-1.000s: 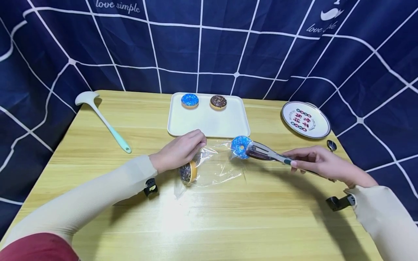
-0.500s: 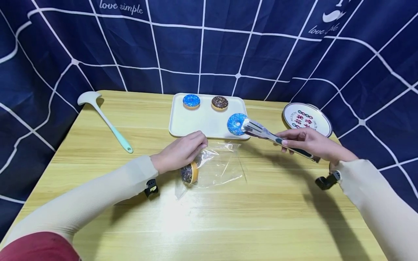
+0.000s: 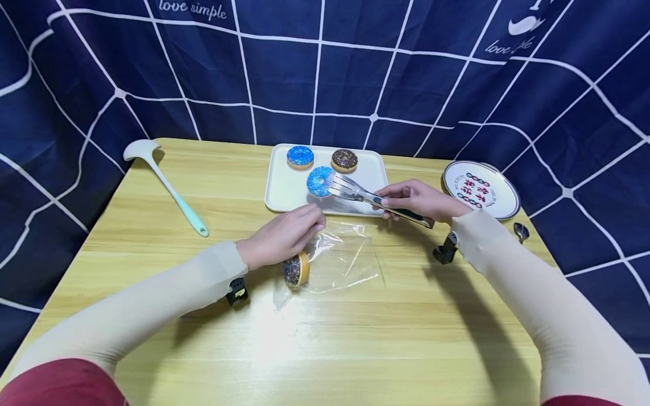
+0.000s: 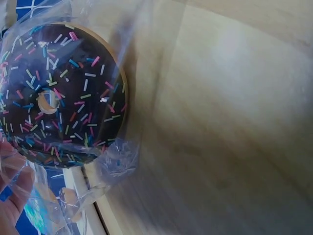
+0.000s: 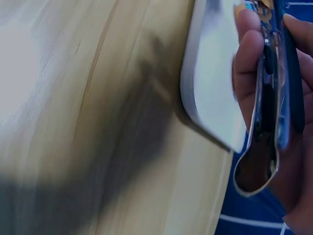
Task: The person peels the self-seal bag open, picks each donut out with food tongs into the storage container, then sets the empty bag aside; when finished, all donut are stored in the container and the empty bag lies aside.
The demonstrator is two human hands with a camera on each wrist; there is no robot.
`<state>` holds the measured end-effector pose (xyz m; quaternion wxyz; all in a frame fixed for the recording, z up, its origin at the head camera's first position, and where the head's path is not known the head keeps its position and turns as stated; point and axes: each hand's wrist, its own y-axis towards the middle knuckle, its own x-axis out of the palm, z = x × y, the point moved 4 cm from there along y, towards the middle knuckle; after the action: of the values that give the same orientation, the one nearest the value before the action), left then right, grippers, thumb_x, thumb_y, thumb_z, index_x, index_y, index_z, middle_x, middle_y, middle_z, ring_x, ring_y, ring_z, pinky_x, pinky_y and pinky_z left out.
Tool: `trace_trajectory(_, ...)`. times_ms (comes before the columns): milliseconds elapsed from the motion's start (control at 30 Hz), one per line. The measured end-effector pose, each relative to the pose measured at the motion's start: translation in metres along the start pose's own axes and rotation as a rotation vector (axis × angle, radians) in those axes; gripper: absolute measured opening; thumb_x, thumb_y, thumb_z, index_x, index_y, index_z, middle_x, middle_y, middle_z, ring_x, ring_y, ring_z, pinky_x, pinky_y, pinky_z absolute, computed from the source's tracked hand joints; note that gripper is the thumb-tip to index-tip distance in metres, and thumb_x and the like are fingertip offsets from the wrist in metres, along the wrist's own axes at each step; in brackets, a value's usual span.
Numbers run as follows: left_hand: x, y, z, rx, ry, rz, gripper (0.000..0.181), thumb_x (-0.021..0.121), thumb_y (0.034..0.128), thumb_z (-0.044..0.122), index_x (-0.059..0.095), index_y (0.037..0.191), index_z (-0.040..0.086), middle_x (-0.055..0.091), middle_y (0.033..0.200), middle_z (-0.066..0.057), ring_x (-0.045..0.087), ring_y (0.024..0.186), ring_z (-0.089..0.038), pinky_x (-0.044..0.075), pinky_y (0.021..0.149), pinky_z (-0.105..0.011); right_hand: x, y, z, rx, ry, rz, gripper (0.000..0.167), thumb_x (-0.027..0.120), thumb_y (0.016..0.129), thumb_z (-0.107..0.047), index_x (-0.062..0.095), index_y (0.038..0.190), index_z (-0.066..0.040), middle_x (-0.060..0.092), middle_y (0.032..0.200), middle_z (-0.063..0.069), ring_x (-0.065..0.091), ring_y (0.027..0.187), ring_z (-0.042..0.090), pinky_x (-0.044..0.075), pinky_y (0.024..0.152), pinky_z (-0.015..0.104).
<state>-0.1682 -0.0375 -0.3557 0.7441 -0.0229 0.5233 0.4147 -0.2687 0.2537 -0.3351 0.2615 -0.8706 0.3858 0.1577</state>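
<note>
My right hand (image 3: 413,200) grips metal tongs (image 3: 355,192), and their slotted tips hold a blue-glazed donut (image 3: 317,181) over the white tray (image 3: 284,194). On that tray's far side lie a second blue donut (image 3: 300,156) and a chocolate donut (image 3: 344,159). My left hand (image 3: 284,237) pinches the edge of a clear plastic bag (image 3: 345,259) on the table. Inside the bag a chocolate donut with coloured sprinkles (image 4: 63,93) stands on its edge, close below the left hand. The right wrist view shows the fingers wrapped round the tong handles (image 5: 264,107).
A white ladle with a mint handle (image 3: 172,192) lies at the left of the wooden table (image 3: 355,338). Toward the right are a plate with red lettering (image 3: 482,189) and a small spoon (image 3: 521,231). A dark blue checked cloth (image 3: 284,67) hangs behind.
My right hand has carried the tongs and blue donut away from the bag's mouth, back and leftward to above the tray. The left hand and bag stay nearly in place.
</note>
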Motion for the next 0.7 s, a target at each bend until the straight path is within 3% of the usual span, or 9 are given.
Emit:
trace_trajectory(300,0.001,0.001,0.002,-0.011,-0.008,-0.022,0.006,0.053,0.1084,0.01,0.059,0.106,0.009,0.058,0.097,-0.001,0.055,0.088,-0.012,0.056,0.083,-0.028,0.021,0.038,-0.005,-0.002,0.063,-0.041,0.042,0.058,0.107,-0.011,0.054,0.143,0.011,0.078,0.087,0.0,0.07,0.077,0.007,0.059,0.07,0.024)
trace_trajectory(700,0.004,0.003,0.003,-0.015,-0.002,-0.043,0.006,0.053,0.1081,0.009,0.059,0.107,0.009,0.06,0.101,-0.002,0.057,0.09,-0.012,0.058,0.084,-0.028,0.035,0.053,-0.006,0.012,0.079,-0.097,0.04,0.053,0.108,-0.006,0.053,0.143,0.013,0.076,0.085,-0.001,0.068,0.073,0.009,0.058,0.069,0.024)
